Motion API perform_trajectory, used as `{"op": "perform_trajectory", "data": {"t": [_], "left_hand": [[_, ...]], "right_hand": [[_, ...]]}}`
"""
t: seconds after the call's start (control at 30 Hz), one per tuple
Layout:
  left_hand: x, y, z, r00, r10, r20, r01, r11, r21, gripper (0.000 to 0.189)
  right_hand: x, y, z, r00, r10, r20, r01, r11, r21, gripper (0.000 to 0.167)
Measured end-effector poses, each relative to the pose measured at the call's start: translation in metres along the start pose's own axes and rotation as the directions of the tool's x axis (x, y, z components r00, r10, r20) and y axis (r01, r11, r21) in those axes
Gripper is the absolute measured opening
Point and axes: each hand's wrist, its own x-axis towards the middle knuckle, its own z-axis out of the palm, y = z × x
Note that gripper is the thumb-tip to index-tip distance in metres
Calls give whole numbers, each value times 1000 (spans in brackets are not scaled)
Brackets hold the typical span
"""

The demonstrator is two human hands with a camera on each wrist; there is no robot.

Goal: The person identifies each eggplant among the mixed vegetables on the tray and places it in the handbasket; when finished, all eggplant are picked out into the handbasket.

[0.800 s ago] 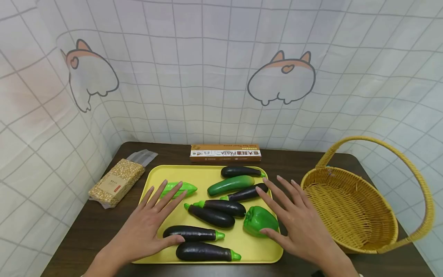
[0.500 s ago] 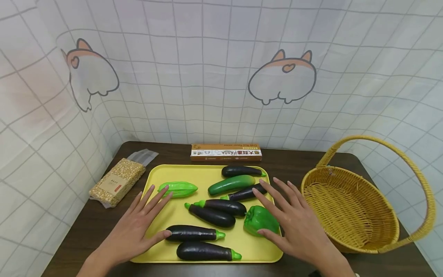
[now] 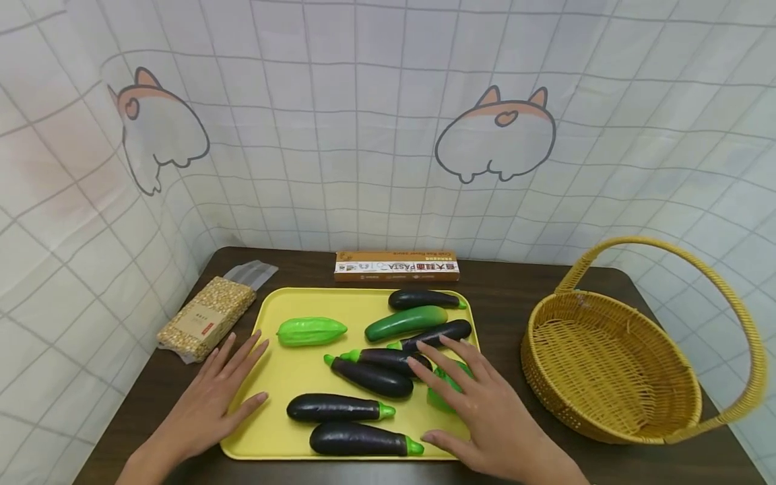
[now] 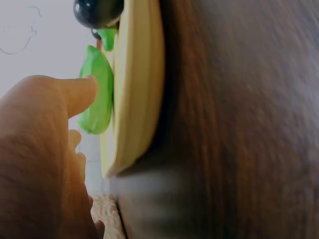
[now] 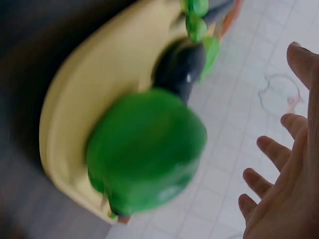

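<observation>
My left hand (image 3: 209,404) hovers with spread fingers over the left edge of a yellow tray (image 3: 273,397), holding nothing. Its closest vegetable is a light green ridged one, like a star fruit (image 3: 311,331). My right hand (image 3: 485,411), fingers apart, is above the tray's right side and partly hides a green bell pepper (image 5: 149,149). The right wrist view shows a gap between that hand and the pepper. Several dark eggplants lie on the tray, among them the front eggplant (image 3: 358,440) and a middle eggplant (image 3: 372,378). Behind them lies a green zucchini (image 3: 406,323).
To the right stands a yellow wicker basket (image 3: 539,364) with a tall arched handle (image 3: 742,316). A pasta box (image 3: 397,267) lies behind the tray. At the left is a clear bag of grain (image 3: 209,313). Gridded white cloth (image 3: 339,148) encloses the dark table (image 3: 503,283).
My left hand has drawn left and toward me, uncovering the light green vegetable. My right hand has shifted left and nearer, now over the bell pepper. The tray's contents have stayed put.
</observation>
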Motion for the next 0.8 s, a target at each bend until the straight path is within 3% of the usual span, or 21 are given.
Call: {"op": "perform_trajectory", "data": {"t": [0.23, 0.5, 0.8], "left_hand": [[-4, -6, 3, 1000, -23, 8, 23, 1000, -14, 78], [-11, -14, 10, 996, -72, 44, 75, 995, -66, 74], [-11, -18, 14, 995, -80, 52, 84, 992, -92, 74]], "right_hand": [[6, -18, 19, 993, -76, 89, 73, 997, 37, 94], [12, -32, 39, 987, -95, 133, 78, 989, 122, 88], [11, -41, 57, 980, -110, 168, 83, 984, 160, 77]]}}
